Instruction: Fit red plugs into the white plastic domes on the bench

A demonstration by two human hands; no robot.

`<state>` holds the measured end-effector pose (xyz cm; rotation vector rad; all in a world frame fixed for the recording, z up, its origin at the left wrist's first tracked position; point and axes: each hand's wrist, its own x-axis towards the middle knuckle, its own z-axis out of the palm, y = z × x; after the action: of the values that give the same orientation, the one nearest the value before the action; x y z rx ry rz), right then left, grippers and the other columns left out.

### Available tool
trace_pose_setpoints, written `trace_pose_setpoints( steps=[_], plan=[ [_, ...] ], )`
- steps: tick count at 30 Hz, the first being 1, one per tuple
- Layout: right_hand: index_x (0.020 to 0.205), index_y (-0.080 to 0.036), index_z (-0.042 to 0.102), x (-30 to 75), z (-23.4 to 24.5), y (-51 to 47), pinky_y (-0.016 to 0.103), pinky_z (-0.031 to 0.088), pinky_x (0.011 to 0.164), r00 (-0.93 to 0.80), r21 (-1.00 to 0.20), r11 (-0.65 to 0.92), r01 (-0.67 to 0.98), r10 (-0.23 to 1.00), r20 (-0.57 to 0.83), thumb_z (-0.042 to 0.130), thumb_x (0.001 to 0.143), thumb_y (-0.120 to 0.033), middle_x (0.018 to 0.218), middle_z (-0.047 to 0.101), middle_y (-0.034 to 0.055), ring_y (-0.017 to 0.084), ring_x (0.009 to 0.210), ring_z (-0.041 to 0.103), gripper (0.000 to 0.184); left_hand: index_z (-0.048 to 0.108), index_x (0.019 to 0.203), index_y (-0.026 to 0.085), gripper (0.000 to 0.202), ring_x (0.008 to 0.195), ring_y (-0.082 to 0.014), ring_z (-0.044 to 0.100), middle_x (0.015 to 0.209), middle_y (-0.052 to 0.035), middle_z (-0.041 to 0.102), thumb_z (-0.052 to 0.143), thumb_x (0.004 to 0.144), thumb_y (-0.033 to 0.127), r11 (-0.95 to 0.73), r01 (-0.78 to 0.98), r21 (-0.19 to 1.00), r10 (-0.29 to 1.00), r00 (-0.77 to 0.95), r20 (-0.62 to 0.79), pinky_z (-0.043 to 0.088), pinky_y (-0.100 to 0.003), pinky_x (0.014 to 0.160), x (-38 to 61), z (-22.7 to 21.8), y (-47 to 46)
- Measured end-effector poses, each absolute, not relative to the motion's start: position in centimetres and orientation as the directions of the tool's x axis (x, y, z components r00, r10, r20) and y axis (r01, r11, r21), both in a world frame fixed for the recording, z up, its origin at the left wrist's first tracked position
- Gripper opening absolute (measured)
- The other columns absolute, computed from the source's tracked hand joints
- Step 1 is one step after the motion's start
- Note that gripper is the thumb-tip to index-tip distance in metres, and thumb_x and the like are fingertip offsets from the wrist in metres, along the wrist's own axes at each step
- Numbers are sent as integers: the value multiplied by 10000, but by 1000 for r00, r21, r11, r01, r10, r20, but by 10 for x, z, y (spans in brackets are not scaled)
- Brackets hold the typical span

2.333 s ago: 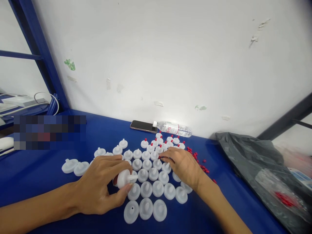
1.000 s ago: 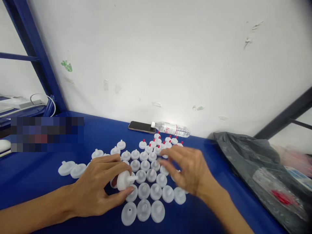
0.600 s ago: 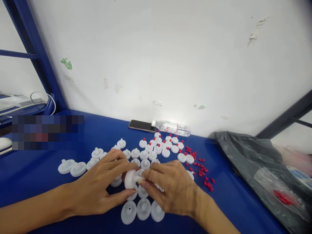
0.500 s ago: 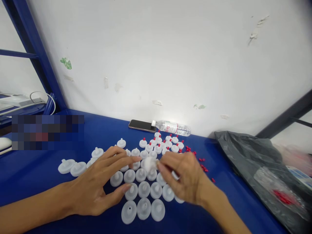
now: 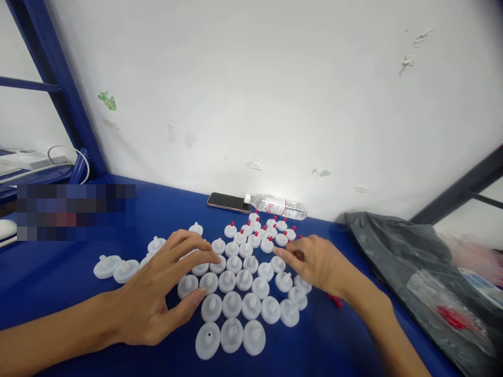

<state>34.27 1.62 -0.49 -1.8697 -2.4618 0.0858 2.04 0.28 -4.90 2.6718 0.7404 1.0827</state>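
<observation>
Several white round plastic discs with centre stems (image 5: pixel 231 293) stand in rows on the blue table (image 5: pixel 165 209). Those at the far end carry small red caps (image 5: pixel 255 230). My left hand (image 5: pixel 157 293) hovers over the left side of the rows, fingers spread and holding nothing. My right hand (image 5: pixel 314 262) lies at the right side of the rows, beside a capped disc (image 5: pixel 267 245); its thumb and fingers are pinched together, and I cannot make out what they hold. Loose red caps (image 5: pixel 334 299) lie partly hidden under my right wrist.
A phone (image 5: pixel 230 202) and a lying water bottle (image 5: pixel 277 206) rest against the white wall. A dark plastic bag (image 5: pixel 412 262) holding red caps lies at the right. More white discs (image 5: pixel 113 267) sit at the left. A blue frame post (image 5: pixel 58 89) rises at the left.
My left hand let go of the disc it held and spread open. My right hand took that disc, set it among the capped ones, then moved right toward the loose red caps.
</observation>
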Motion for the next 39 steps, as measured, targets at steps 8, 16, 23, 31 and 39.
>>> trace_pose_setpoints(
  steps=[8,16,23,31,39],
  plan=[
    [660,-258,644,365,-2,26,314,271,579,57,119,-69,990,993,100,265,1018,-638,686,688,64,226,631,604,646,553,1248,221,334,1139,-276,487,1175,-81,626,495,929,137,-864,392,317,501,602,622,435,-476,977,21,-49,2],
    [659,-211,597,356,-14,30,295,205,546,-101,124,78,989,975,199,401,1023,-403,599,629,26,151,547,549,456,560,1237,230,347,1114,-263,517,1152,-68,659,487,919,111,-868,381,317,492,587,642,453,-462,973,22,-47,1],
    [587,-225,414,298,-14,-9,298,273,475,-488,-2,667,745,546,681,452,1002,-227,496,467,-39,100,425,386,417,545,1288,200,424,1096,-281,527,1149,-98,647,583,870,135,-879,379,289,467,564,681,460,-493,960,23,-46,-4],
    [577,-226,530,251,-31,-27,307,357,409,-577,94,800,592,339,743,431,993,-253,493,512,-31,109,412,456,429,569,1276,165,452,1015,-269,528,1023,-82,666,678,838,146,-945,264,195,325,665,673,478,-455,913,23,-49,-2],
    [604,-224,532,246,-40,-25,301,354,407,-567,61,815,576,344,748,440,1014,-293,515,556,-51,98,415,501,426,562,1257,201,475,963,-280,559,995,-89,685,660,801,115,-932,270,240,360,650,669,499,-491,873,26,-51,-5]
  ],
)
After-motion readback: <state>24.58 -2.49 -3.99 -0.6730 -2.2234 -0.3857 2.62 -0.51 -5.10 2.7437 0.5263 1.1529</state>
